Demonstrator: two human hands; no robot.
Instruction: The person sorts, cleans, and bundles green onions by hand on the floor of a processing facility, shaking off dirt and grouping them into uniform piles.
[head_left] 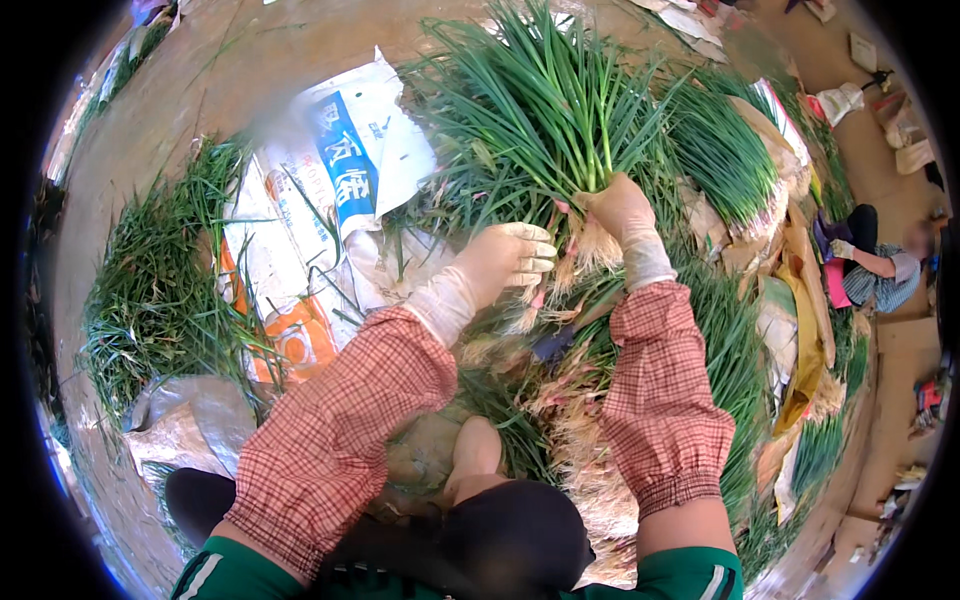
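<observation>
My right hand (620, 212), in a pale glove, is closed round the lower stalks of a large bunch of green onions (560, 110). The green leaves fan out away from me, and pale roots (597, 248) hang below that grip. My left hand (503, 262), also gloved, is beside the roots with its fingers loosely bent and a little apart. Its thumb is hidden, and I see nothing held in it. A few pinkish stalk bases with roots (535, 305) dangle by its fingertips. Under my right forearm, more green onions (585, 400) lie with their roots toward me.
Loose green leaves (150, 290) are heaped at the left, beside a white, blue and orange sack (345, 170). Bundled green onions (720, 150) lie at the right near a yellow sheet (800, 345). Farther right, another person (880, 265) sits low. My bare foot (476, 450) is below my hands.
</observation>
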